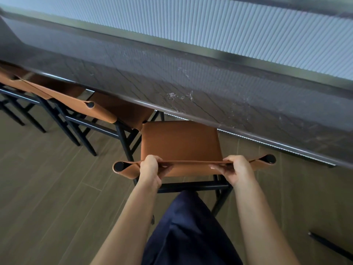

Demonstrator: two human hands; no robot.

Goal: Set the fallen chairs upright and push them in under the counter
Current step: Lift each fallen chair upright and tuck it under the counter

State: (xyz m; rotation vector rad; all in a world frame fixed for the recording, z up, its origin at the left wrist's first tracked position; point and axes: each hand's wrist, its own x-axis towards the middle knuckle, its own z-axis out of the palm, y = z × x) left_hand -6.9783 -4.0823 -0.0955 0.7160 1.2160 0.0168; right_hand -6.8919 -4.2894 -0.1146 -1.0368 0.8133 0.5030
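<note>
The counter (191, 88) hides neighbouring chairs' (76, 101) seat fronts.

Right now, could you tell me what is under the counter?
Tan seats of the neighbouring chairs and the held chair's far seat edge; the counter hides how far they reach.

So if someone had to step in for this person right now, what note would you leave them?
Left hand: fingers curled over the top edge of the tan backrest.
Right hand: grips the same edge.
Chair: upright, seat mostly out from under the counter.
Done: this chair is standing; the chairs on the left are tucked in.
Left: push this one in. A dark bar at the lower right may be another chair's leg; cannot tell.
</note>
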